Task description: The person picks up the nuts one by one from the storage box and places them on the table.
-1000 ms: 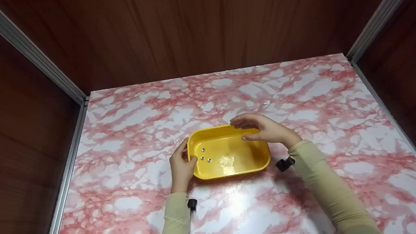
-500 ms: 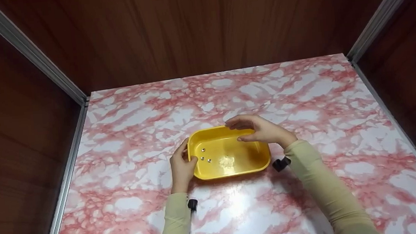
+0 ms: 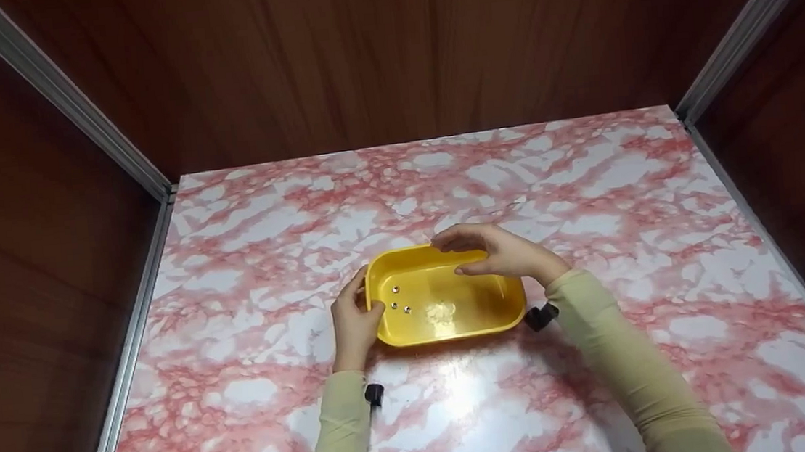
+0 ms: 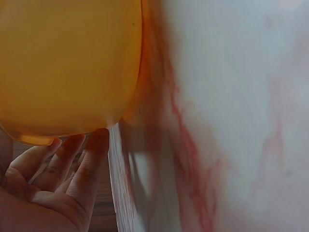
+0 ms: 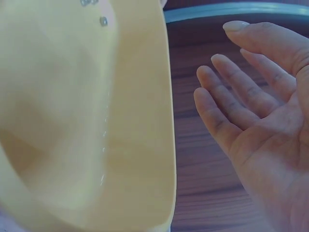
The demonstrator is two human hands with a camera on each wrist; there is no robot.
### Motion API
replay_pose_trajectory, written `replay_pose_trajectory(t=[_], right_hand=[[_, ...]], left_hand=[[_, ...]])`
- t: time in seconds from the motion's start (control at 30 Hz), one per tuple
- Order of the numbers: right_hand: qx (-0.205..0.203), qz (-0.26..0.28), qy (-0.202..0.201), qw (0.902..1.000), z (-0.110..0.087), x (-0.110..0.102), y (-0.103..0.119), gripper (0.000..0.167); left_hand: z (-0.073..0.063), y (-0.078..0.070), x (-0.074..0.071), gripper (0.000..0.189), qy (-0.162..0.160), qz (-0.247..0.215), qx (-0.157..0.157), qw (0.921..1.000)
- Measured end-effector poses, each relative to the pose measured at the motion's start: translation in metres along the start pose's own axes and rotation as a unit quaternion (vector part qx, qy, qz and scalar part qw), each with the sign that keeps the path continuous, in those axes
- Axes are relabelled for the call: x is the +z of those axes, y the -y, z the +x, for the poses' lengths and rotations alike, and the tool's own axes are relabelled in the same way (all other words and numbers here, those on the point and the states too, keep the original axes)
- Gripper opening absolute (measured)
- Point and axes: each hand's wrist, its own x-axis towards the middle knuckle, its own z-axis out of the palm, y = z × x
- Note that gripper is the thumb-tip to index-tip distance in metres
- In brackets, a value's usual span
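A yellow plastic tub [image 3: 456,334] with rounded corners is near the middle of the table. My left hand [image 3: 355,325] grips its left end, thumb over the rim and fingers along the outside wall. Seen in the left wrist view, those fingers [image 4: 89,169] bear against the tub's outer wall [image 4: 72,72]. Three small shiny metal pieces [image 3: 407,309], nut-like in look, lie inside at the left. My right hand [image 3: 503,246] hovers over the far right part of the tub. The right wrist view shows its fingers [image 5: 231,87] loosely spread, with nothing held.
The table [image 3: 246,276] has a red and white marbled top. Dark wood panels [image 3: 388,60] close it in at the back and both sides, with metal rails [image 3: 125,308] along the edges. A small black device [image 3: 541,316] sits at each wrist.
My right hand has shifted slightly left over the tub. The left hand keeps its grip, and the metal pieces stay where they were in the tub.
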Motion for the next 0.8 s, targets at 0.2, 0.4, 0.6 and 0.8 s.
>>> replay_pose_trajectory(t=[0.2, 0.4, 0.6, 0.8], right_hand=[[-0.001, 0.002, 0.004, 1.0000, 0.001, 0.001, 0.000, 0.049], [-0.001, -0.004, 0.006, 1.0000, 0.003, 0.002, 0.001, 0.049], [-0.015, -0.001, 0.014, 0.9998, 0.007, 0.004, -0.003, 0.048], [-0.016, 0.013, 0.011, 0.9997, 0.011, 0.005, -0.008, 0.048]], left_hand=[[0.006, 0.024, 0.003, 0.067, -0.006, 0.010, -0.003, 0.9999], [0.004, 0.018, 0.003, 0.065, -0.010, 0.012, -0.001, 0.9999], [-0.002, -0.009, -0.001, 0.062, -0.002, 0.000, 0.011, 0.9999], [0.001, 0.004, 0.001, 0.063, -0.006, 0.005, 0.013, 0.9999]])
